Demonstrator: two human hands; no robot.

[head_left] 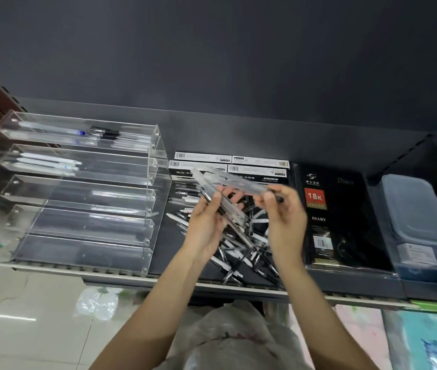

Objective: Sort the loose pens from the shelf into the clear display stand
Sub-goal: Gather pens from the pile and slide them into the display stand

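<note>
From the head camera, the left hand (206,222) gripped a bundle of clear-barrelled pens (228,209) with black grips, and the right hand (284,206) pinched another clear pen (241,180), both above the loose pile of pens (241,249) on the shelf (238,285). Left of that pile stood the clear display stand (78,188), its upper two tiers holding white and clear pens. Right of the pile lay a black diary (340,217).

The person had two bare arms that came up from the bottom of the picture. No sleeves covered them. The left hand (206,222) and the right hand (284,209) wore no gloves. No rings or watch showed on the fingers or wrists.
</note>
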